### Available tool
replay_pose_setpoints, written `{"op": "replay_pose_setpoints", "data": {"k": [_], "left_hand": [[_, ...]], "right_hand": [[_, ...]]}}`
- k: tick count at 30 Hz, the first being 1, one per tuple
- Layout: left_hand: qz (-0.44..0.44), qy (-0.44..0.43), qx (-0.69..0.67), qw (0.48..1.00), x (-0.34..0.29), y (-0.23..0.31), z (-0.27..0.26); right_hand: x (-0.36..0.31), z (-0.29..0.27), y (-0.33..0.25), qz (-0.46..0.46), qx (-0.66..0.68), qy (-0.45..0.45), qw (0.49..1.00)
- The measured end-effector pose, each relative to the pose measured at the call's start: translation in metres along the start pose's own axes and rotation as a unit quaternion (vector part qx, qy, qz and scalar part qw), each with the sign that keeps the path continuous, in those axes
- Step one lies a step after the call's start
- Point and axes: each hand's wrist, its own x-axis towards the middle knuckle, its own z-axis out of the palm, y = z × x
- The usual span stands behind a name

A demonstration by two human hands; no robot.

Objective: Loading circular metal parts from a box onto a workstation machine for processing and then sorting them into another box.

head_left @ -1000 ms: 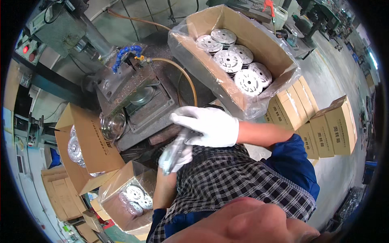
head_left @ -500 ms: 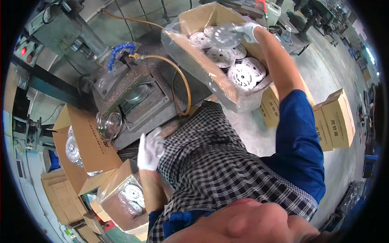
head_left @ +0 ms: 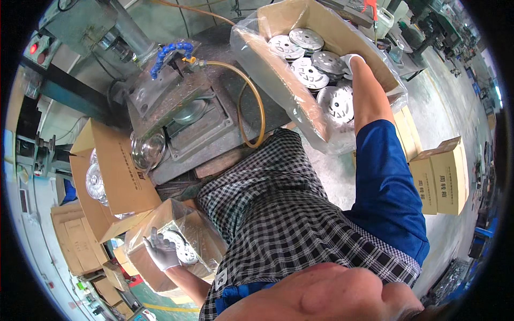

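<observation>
fingers [head_left: 154,234] on the white-gloved left hand [head_left: 162,254] spread loosely, just left of round slotted silver discs [head_left: 183,250], while the white-gloved right hand [head_left: 350,64] sits right of another disc [head_left: 327,62], can't tell its grip

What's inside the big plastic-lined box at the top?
The plastic-lined box holds stacked, pale slotted discs. The gloved right hand is in there too; it and its forearm hide part of the interior, and the top discs mostly cover those beneath.

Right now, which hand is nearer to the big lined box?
Right. The right hand is inside the big box, at the discs; the left hand is at the smaller lined box.
</observation>
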Motion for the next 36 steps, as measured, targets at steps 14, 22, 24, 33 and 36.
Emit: {"op": "replay_pose_setpoints", "data": {"k": [14, 22, 24, 33, 36], "left_hand": [[0.014, 0.032, -0.001, 0.999, 0.01, -0.008, -0.013], [0.071, 0.096, -0.043, 0.992, 0.011, -0.002, -0.049], [0.09, 0.083, -0.049, 0.991, 0.018, 0.008, -0.08], [0.071, 0.38, -0.3, 0.872, 0.136, -0.02, -0.315], [0.271, 0.155, -0.95, -0.027, 0.142, -0.079, -0.408]], "right_hand": [[-0.232, 0.04, -0.011, -0.33, -0.516, -0.061, 0.788], [-0.243, 0.037, -0.019, -0.3, -0.589, -0.023, 0.75], [-0.253, 0.033, -0.017, -0.327, -0.598, 0.016, 0.732], [-0.345, -0.004, -0.048, -0.545, -0.398, -0.015, 0.738], [-0.45, 0.006, -0.019, -0.568, -0.283, -0.203, 0.746]]}}
